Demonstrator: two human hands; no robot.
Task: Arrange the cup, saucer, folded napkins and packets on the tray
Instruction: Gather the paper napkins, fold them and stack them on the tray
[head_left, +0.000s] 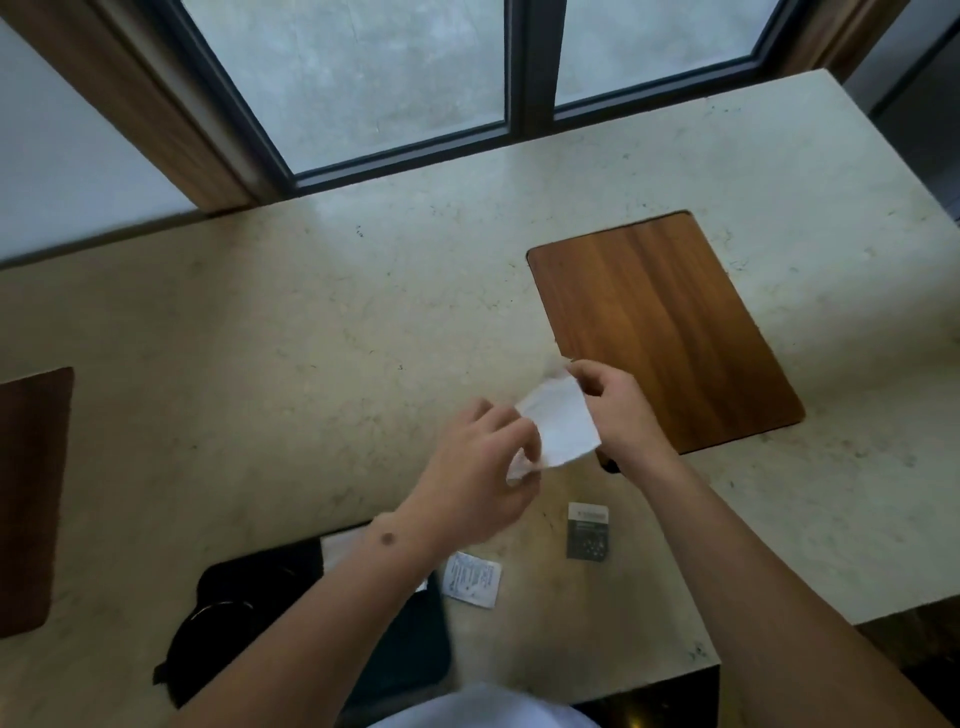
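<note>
Item: napkin (558, 421), held above the surface (311, 322), pinched by left hand (475, 483) and right hand (618, 405) fingers (mid-fold); align edges squarely, crease firmly before traying.

Both forearms bare all the way up, no sleeves, no watch or bracelet, and no rings on the left hand (475, 475) or the right hand (621, 402) afaict. One small round dark mark (387, 540) on the left forearm just behind the wrist. At the bottom edge there's a bit of white fabric (488, 709), prob a shirt, too blurry to tell more tbh.
</note>
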